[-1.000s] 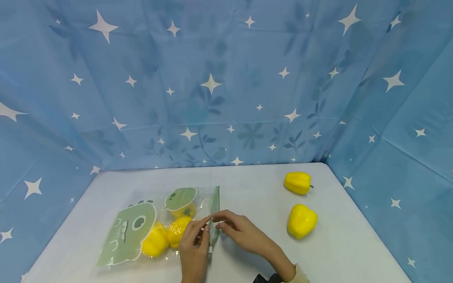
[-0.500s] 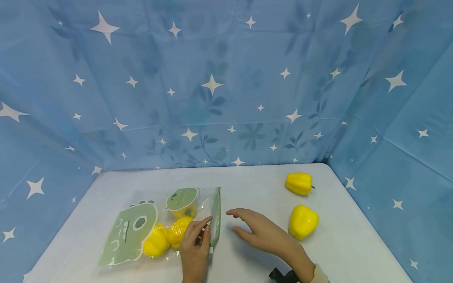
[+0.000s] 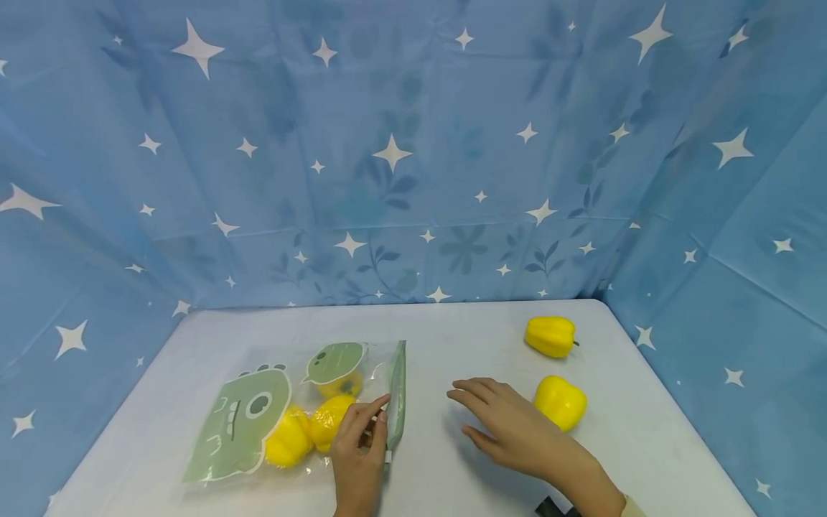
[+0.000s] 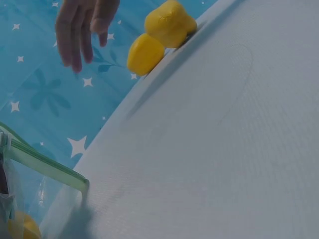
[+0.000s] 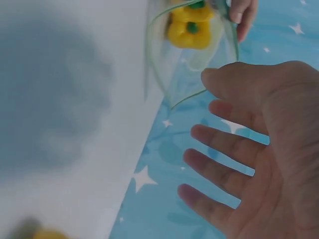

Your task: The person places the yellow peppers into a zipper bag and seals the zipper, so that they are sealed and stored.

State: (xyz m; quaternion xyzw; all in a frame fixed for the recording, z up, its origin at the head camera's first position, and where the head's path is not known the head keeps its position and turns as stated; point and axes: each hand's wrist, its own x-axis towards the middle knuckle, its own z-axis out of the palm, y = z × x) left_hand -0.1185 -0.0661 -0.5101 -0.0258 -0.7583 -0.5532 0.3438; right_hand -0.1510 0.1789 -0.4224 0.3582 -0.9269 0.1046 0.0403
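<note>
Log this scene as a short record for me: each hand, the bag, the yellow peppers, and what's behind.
Left hand: left hand grips the bag near its mouth
Right hand: right hand above the table, fingers spread, holding nothing
Bag: clear bag with green cartoon print, lying down, mouth open toward the right hand
Peppers in bag: three yellow peppers visible
Loose peppers: two loose peppers on the table, right of the bag
Backdrop: blue curtain with white stars
</note>
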